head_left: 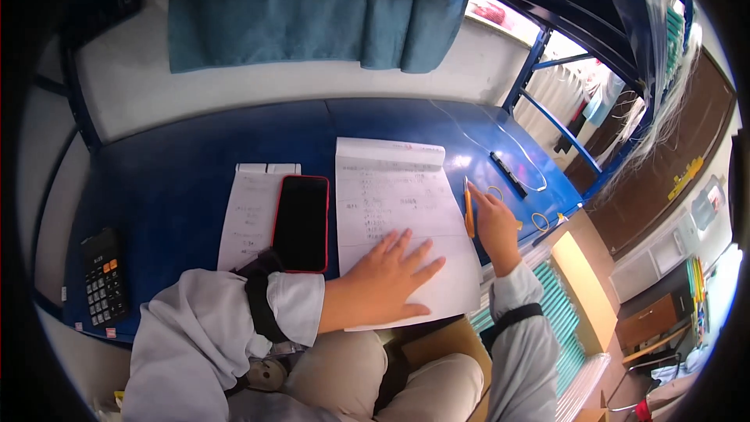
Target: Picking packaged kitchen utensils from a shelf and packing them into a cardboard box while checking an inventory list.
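My left hand [388, 280] lies flat with spread fingers on the lower part of a white sheet of paper [461, 281] covered in handwriting. The sheet's far edge is folded over. Just right of the sheet, an orange pen [469, 215] lies on the blue table, its tip pointing away from me. Beside it is my right hand [498, 227], index finger stretched out to the pen near its tip; the other fingers are partly hidden. Left of the sheet, a phone [301, 223] with a red edge and dark screen rests partly over a second written sheet [248, 207].
A black calculator [105, 277] sits at the table's left end. To the right lie a black pen [508, 174], a white cable [523, 152] and a yellow loop [540, 222]. Blue bed-frame posts [525, 70] rise at the right, above an open cardboard box [582, 289].
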`<state>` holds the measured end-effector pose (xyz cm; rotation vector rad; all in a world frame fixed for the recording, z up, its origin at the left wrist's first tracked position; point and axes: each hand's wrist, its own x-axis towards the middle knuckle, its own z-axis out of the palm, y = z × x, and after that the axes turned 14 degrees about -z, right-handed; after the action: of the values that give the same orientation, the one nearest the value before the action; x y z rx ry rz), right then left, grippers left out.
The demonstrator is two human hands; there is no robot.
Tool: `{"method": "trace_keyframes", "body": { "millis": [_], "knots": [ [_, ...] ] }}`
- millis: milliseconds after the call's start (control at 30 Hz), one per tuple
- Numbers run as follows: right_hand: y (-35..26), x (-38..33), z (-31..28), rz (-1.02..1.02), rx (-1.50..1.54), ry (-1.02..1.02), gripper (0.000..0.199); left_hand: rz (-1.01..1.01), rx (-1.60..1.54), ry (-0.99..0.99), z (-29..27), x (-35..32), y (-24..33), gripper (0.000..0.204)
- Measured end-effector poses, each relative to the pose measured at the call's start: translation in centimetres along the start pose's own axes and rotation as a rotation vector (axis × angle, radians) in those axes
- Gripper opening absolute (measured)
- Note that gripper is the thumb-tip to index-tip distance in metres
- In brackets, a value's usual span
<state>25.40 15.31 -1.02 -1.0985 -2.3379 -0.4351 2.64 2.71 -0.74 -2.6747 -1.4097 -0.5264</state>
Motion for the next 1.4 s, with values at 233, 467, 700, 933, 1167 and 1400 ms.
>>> {"method": "trace_keyframes", "body": {
  "millis": [233, 467, 700, 933, 1167, 1400],
  "knots": [
    [0.5, 1.1, 0.6, -0.176, 0.003, -0.070, 0.030, -0.121, 0.009, -0.080, 1.3, 0.7, -0.3, 0.083],
    [1.3, 1.1, -0.2, -0.366, -0.081, -0.110, 0.020, -0.108, 0.021, -0.161, 0.9, 0.4, -0.2, 0.086],
    [3.4, -0.7, -2.0, -0.314, -0.154, 0.002, 0.017, -0.063, 0.038, -0.215, -0.2, -0.7, 0.4, 0.089],
    [-3.9, 3.4, -2.4, 0.474, 1.216, 0.437, 0.009, -0.040, 0.038, -0.144, -0.7, -1.4, 0.7, 0.082],
    [-4.7, 2.5, 1.3, 0.522, 1.048, 0.250, 0.035, -0.041, 0.108, -0.021, 0.1, -0.9, 0.7, 0.076],
    [-4.9, 1.5, 1.9, 0.496, 0.876, 0.265, 0.037, -0.071, 0.046, -0.014, 0.6, -0.5, 0.3, 0.074]
  ]
}}
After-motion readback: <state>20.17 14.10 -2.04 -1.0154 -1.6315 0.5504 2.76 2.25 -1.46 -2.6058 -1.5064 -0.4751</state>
